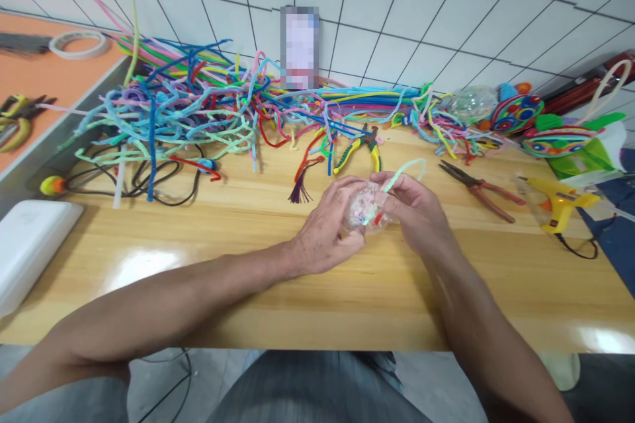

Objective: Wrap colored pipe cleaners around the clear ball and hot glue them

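Between my hands, just above the wooden table, is a clear, rounded plastic ball (360, 206) with small coloured bits showing through. My left hand (333, 228) wraps around its left side, fingers over the top and thumb below. A pale green pipe cleaner (404, 170) is pinched in my right hand (414, 208). Its free end curls up past my fingers, and a green stretch lies against the ball's surface. A small red piece (378, 218) shows beside my right fingertips. Parts of the ball are hidden behind my fingers.
A heap of colourful pipe cleaners (198, 106) lines the wall. Yellow-green pliers (358, 151), red-handled pliers (479, 188) and a yellow glue gun (560, 201) lie on the table (238, 304). Decorated balls (516, 112) stand at right; a white case (37, 251) is at left.
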The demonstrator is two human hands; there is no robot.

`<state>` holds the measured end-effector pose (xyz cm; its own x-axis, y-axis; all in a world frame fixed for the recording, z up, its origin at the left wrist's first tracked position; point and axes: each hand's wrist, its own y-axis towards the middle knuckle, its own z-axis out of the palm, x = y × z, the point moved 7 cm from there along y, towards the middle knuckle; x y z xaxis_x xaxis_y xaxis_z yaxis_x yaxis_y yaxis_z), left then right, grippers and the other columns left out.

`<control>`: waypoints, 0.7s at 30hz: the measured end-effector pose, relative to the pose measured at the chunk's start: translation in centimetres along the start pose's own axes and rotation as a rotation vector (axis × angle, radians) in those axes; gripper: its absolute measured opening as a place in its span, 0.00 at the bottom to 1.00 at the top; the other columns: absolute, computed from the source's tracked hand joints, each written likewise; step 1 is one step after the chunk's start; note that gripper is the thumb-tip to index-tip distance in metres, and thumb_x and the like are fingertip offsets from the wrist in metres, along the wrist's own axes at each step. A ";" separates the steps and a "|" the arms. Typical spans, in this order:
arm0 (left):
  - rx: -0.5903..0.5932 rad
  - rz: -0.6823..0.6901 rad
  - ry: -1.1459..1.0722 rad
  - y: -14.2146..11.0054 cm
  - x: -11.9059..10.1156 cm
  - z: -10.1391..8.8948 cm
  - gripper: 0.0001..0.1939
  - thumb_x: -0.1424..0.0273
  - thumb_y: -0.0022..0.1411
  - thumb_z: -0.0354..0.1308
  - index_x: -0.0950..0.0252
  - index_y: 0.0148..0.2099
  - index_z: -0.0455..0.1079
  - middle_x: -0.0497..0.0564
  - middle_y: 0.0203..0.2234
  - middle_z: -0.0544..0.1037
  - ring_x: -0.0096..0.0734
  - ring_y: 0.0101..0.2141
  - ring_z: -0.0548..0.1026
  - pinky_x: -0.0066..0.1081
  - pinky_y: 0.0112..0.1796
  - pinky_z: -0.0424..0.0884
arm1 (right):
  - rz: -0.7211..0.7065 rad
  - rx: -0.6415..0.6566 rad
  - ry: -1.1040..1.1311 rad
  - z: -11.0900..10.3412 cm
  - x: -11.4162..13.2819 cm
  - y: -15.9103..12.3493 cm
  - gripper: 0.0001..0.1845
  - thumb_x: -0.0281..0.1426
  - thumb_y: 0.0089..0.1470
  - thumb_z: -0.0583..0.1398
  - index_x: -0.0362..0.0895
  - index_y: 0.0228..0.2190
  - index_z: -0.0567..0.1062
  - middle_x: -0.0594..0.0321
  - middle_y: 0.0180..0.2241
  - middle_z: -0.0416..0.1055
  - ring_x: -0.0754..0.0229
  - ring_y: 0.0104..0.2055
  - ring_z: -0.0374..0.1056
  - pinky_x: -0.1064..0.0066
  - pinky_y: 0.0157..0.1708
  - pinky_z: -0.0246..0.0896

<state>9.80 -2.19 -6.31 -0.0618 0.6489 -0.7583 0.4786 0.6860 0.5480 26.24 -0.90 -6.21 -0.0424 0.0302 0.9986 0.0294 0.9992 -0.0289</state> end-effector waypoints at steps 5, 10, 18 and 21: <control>0.010 -0.006 -0.015 -0.2 0.0 -0.1 0.37 0.78 0.59 0.58 0.61 0.70 0.56 0.64 0.65 0.65 0.52 0.69 0.62 0.58 0.69 0.61 | 0.030 -0.010 0.075 0.3 -0.5 0.1 0.21 0.38 0.39 0.79 0.50 0.37 0.82 0.64 0.41 0.81 0.58 0.41 0.76 0.66 0.41 0.73; 0.012 0.011 -0.010 -0.3 0.0 -0.1 0.38 0.78 0.60 0.58 0.59 0.71 0.55 0.63 0.66 0.64 0.53 0.70 0.61 0.60 0.70 0.59 | 0.102 -0.039 0.130 0.3 -0.7 0.0 0.25 0.41 0.37 0.80 0.49 0.37 0.83 0.64 0.37 0.81 0.57 0.39 0.75 0.65 0.40 0.71; 0.072 -0.035 0.036 -0.7 0.7 0.0 0.46 0.77 0.58 0.60 0.58 0.75 0.48 0.65 0.70 0.59 0.58 0.74 0.54 0.64 0.71 0.55 | 0.174 -0.046 0.172 0.1 -1.2 0.1 0.23 0.46 0.39 0.78 0.48 0.35 0.84 0.63 0.34 0.80 0.57 0.37 0.73 0.66 0.40 0.68; 0.138 -0.081 0.006 -0.6 0.8 -0.1 0.43 0.74 0.61 0.61 0.59 0.74 0.48 0.65 0.72 0.57 0.60 0.76 0.46 0.65 0.72 0.51 | 0.162 -0.037 0.166 0.1 -1.3 0.1 0.23 0.46 0.38 0.79 0.49 0.36 0.84 0.63 0.34 0.80 0.57 0.38 0.73 0.65 0.41 0.69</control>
<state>9.42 -2.07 -7.22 -0.1098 0.5955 -0.7958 0.5879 0.6845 0.4311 26.20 -0.84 -7.56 0.1311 0.1821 0.9745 0.0596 0.9798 -0.1911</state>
